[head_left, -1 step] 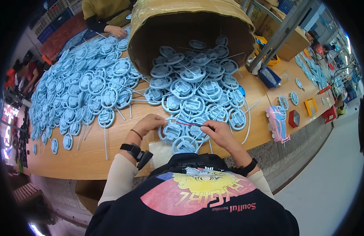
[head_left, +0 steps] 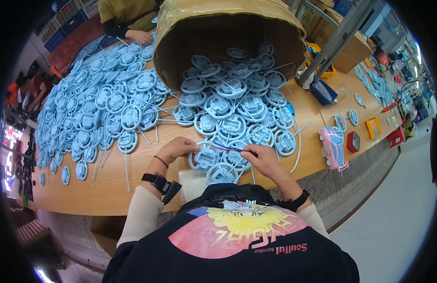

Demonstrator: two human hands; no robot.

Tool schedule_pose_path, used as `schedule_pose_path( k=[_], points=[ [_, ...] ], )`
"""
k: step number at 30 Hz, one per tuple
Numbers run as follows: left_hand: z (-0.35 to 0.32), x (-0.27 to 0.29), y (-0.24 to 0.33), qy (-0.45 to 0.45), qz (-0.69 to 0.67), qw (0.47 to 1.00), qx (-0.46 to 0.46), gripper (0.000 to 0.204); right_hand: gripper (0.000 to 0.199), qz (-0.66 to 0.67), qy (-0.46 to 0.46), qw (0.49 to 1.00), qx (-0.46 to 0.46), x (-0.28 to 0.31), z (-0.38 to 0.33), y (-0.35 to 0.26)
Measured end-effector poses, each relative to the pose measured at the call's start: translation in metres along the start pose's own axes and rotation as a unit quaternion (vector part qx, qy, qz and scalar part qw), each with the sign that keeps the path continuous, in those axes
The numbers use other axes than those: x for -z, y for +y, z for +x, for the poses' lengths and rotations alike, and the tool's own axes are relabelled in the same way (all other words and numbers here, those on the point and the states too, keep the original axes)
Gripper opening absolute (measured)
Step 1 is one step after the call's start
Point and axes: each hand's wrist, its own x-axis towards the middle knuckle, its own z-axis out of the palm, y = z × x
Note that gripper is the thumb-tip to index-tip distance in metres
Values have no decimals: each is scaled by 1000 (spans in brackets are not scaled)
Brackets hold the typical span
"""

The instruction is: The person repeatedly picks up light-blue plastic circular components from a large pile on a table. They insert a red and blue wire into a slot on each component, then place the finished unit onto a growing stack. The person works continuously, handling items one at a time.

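Note:
A thin cable (head_left: 223, 148) with red and blue wires stretches between my hands, dark at its right end. My left hand (head_left: 177, 150) pinches its left end, by the rim of a light-blue toy steering wheel (head_left: 206, 158). Closed around the dark right part is my right hand (head_left: 262, 159). Below both hands, a heap of similar light-blue wheels (head_left: 232, 125) with pale cables spills from a large cardboard box (head_left: 228, 14) lying on its side. Another wheel (head_left: 223, 173) lies nearest my body.
A bigger pile of light-blue wheels (head_left: 100, 101) covers the table's left side, where another person's hand (head_left: 139, 37) rests. To the right are a pink toy car (head_left: 332, 147), a blue bin (head_left: 323, 92), a red box (head_left: 353, 141), a yellow tray (head_left: 373, 128) and a metal post (head_left: 336, 42).
My left hand has shifted very slightly to the left, and the wires sit a touch differently. My right hand stays almost where it was.

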Motion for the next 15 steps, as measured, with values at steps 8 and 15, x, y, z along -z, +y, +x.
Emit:
schedule_pose_path(
  k=[8,15],
  points=[
    [-85,29,29,152,-166,965,-134,22,20,38,-26,998,37,-4,3,-19],
    [-78,-9,47,225,-247,915,-226,27,19,4,-21,996,81,-4,5,-43]
  ],
)
